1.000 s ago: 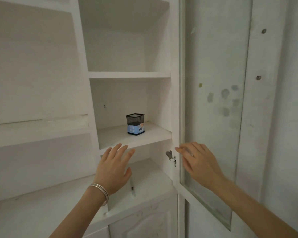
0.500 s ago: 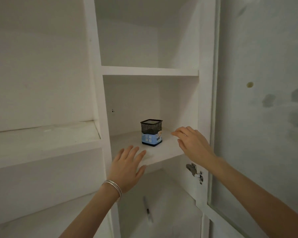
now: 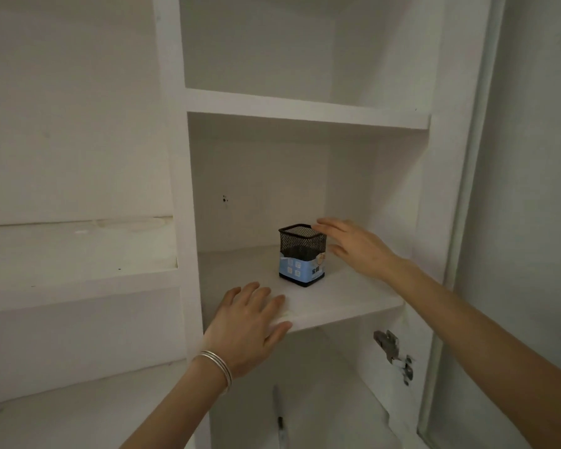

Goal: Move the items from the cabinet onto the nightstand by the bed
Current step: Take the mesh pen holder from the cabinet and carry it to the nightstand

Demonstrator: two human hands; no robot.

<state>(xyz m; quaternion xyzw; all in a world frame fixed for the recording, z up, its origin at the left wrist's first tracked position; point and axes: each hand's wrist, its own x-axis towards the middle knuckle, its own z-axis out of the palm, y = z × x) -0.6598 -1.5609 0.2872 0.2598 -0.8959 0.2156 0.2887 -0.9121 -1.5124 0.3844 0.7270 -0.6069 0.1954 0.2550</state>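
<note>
A black wire-mesh pen holder with a blue paper label stands upright on the middle shelf of the white cabinet. My right hand is open just right of it, fingertips at its top rim, not closed around it. My left hand, with silver bangles on the wrist, lies open and flat over the shelf's front edge, left of and nearer than the holder. On the shelf below lies a dark pen. The nightstand and bed are out of view.
The cabinet's glass door stands open on the right, its metal hinge below the shelf. A white upright panel borders the compartment on the left, with wider open shelves beyond it. Another shelf sits above.
I have come closer to the cabinet. My right hand left the door edge and reached in beside the pen holder; my left hand rose onto the shelf's front edge.
</note>
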